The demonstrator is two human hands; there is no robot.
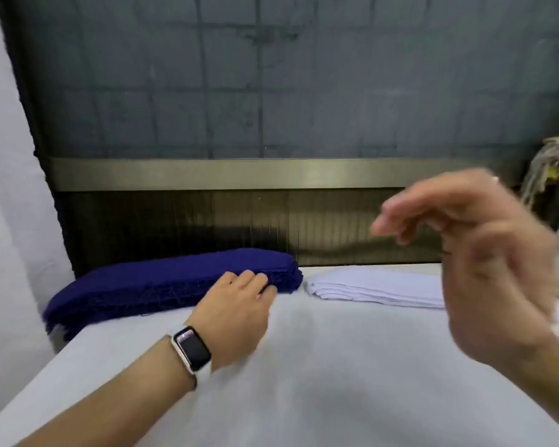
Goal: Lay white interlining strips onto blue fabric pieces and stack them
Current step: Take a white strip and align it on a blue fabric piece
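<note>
Risk at the blue pile (175,279): several pieces lifted at once, or the whole pile dragged crooked.

Left hand (236,308) at 10 o'clock, watch (191,348) on the wrist, fingers bent against the near edge of the blue pile; unclear whether pinching a piece or only touching. Probable cause of trouble: thin layers clinging together, rough edges catching, the pile sliding on the table (304,382). Right hand (471,253) at 3 o'clock, raised in the air, blurred, fingers loosely curved, apparently holding nothing; possible careless landing on the white strips (375,285) at 1 o'clock, disturbing their edges. Farther, at 11 o'clock, the blue pile: thick, dark, long, rounded at the ends, side rough and layered. White strips just beside its right end: low, flat, neatly layered.
</note>
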